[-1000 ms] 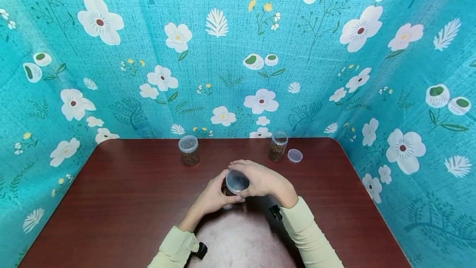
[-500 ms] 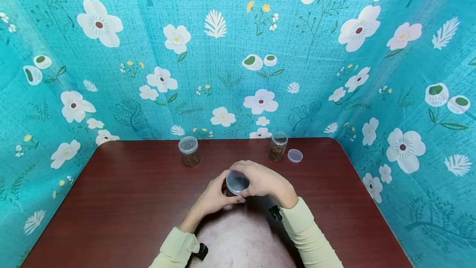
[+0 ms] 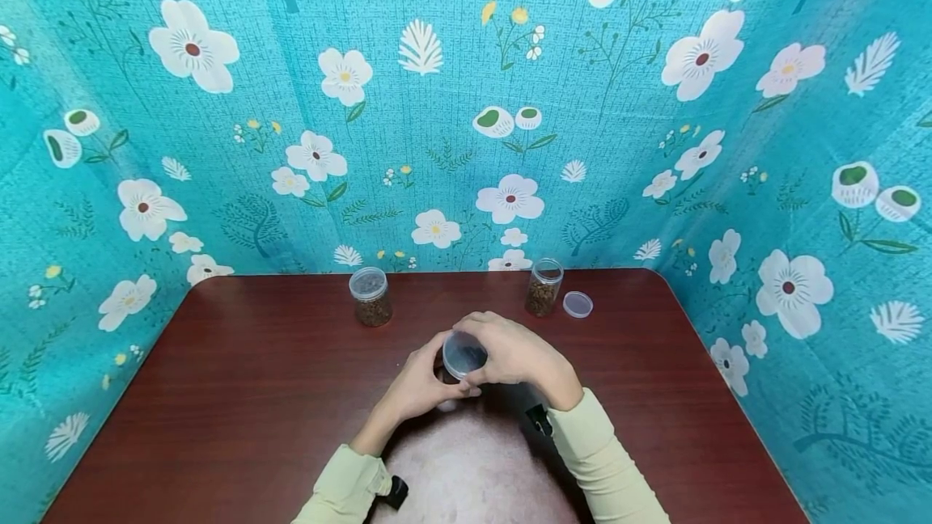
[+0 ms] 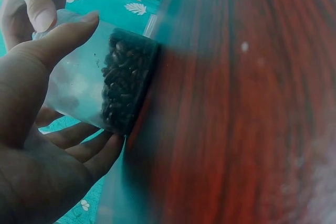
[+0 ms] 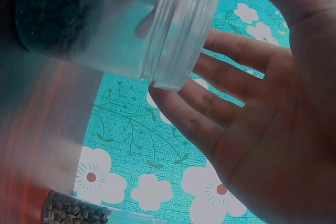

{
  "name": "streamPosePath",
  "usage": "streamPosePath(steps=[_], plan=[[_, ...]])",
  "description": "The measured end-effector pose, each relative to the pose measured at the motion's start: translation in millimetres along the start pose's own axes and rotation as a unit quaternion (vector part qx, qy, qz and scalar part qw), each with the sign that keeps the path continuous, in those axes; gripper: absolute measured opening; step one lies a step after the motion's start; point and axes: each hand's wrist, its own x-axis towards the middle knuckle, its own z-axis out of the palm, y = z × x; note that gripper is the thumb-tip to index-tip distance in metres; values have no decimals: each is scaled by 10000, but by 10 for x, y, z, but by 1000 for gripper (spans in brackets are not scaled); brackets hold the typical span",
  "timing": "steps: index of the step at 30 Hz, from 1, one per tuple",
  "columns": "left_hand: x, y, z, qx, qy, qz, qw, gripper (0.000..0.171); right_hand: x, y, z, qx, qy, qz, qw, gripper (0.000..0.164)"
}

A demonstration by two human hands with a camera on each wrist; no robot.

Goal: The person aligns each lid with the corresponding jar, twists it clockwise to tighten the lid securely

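Observation:
A clear plastic jar, filled partway with dark coffee beans, stands on the table between both hands. My left hand grips its side, thumb on the near side and fingers around the far side. From above, my right hand holds the clear screw lid by its rim, thumb near and fingers far. In the right wrist view the lid sits on the jar's mouth, fingertips at its edge.
At the back left of the dark red table stands a lidded jar of beans. A lidless jar of beans is at the back right, with a clear lid lying beside it. Flowered turquoise cloth hangs behind.
My right hand has shifted very slightly at the lid. The left hand and the jar stay in place.

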Motion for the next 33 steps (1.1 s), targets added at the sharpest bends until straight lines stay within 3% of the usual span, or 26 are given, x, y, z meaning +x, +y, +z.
streamPosePath(steps=[8, 14, 25, 33], plan=[[13, 25, 6, 353, 259, -25, 9990, 89, -13, 11, 19, -70, 376, 243, 9990, 77], [4, 37, -6, 553, 254, -41, 9981, 89, -43, 11, 1, 118, 204, 232, 9995, 84], [-7, 64, -53, 732, 220, 26, 9971, 85, -68, 50, -22, 551, -170, -504, 9971, 85], [-14, 64, -60, 767, 262, -51, 9967, 88, -67, 62, -24, 479, -198, -602, 9968, 77]])
